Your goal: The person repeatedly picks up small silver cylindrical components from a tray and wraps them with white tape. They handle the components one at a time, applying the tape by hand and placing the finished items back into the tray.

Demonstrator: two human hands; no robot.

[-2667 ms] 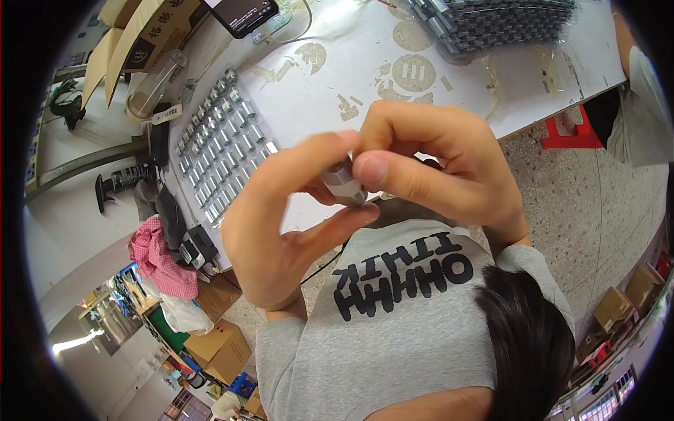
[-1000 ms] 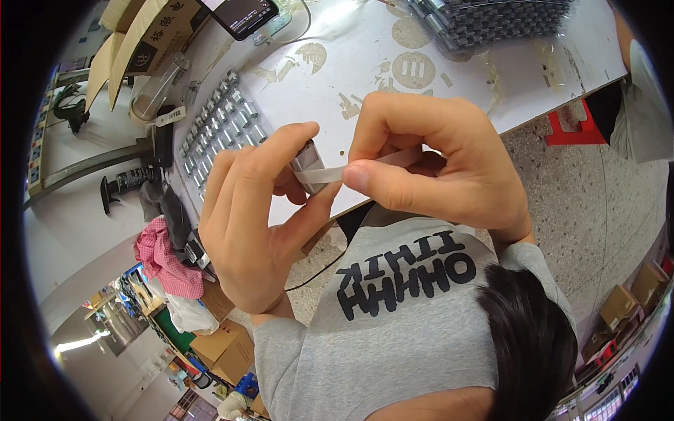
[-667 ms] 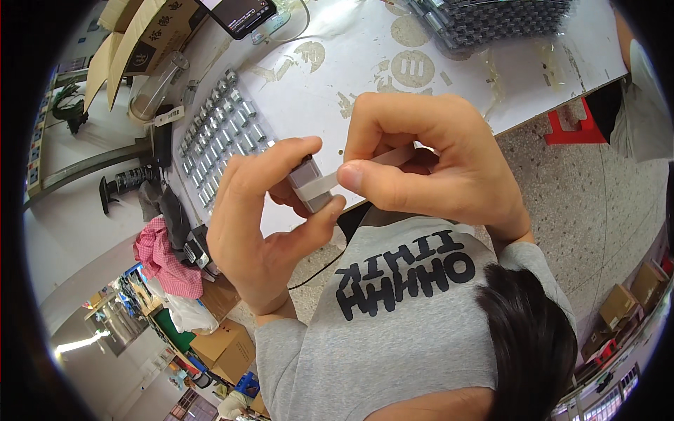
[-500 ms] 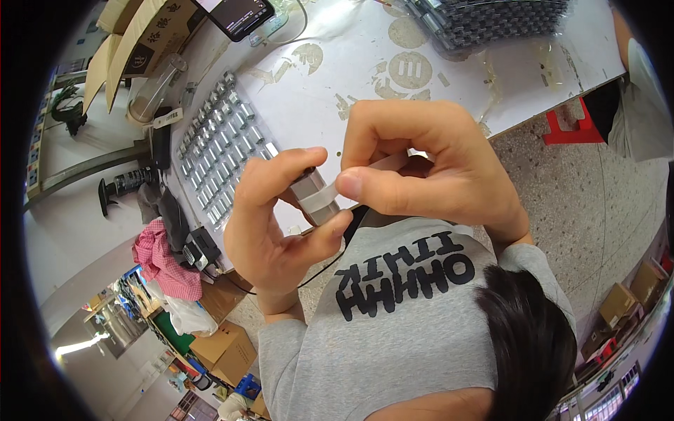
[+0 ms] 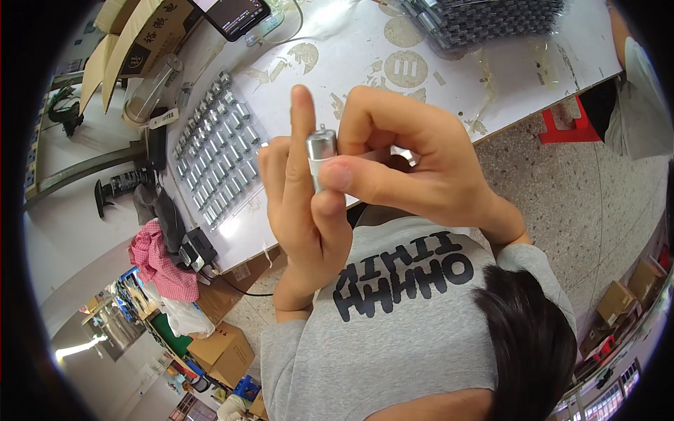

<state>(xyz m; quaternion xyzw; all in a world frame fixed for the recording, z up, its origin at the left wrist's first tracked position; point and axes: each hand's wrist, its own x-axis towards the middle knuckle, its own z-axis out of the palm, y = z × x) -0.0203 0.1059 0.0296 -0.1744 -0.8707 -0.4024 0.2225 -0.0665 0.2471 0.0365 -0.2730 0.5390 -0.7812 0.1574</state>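
Observation:
A small silver cylindrical motor [image 5: 321,144] stands nearly upright, a short shaft poking from its top. My left hand [image 5: 302,217] grips it low down between thumb and fingers, with the index finger stretched up alongside. Around the motor's middle runs a strip of white tape [image 5: 316,167]. The thumb of my right hand [image 5: 428,168] presses on that strip at the motor's side. More white tape shows between the curled right fingers, partly hidden. Beyond my left hand lies a clear plastic tray [image 5: 250,193] with rows of similar silver motors.
A phone [image 5: 235,17] lies at the table's far edge beside a white cable. Black-and-grey parts [image 5: 491,24] in clear plastic fill the far right. An open cardboard box [image 5: 151,42] and a clear jar [image 5: 147,98] stand at left. A red stool [image 5: 567,125] is beyond the table.
My left hand has turned the motor from tilted to nearly upright, and its index finger has lifted off the motor's end. My right thumb has shifted slightly left, still on the tape.

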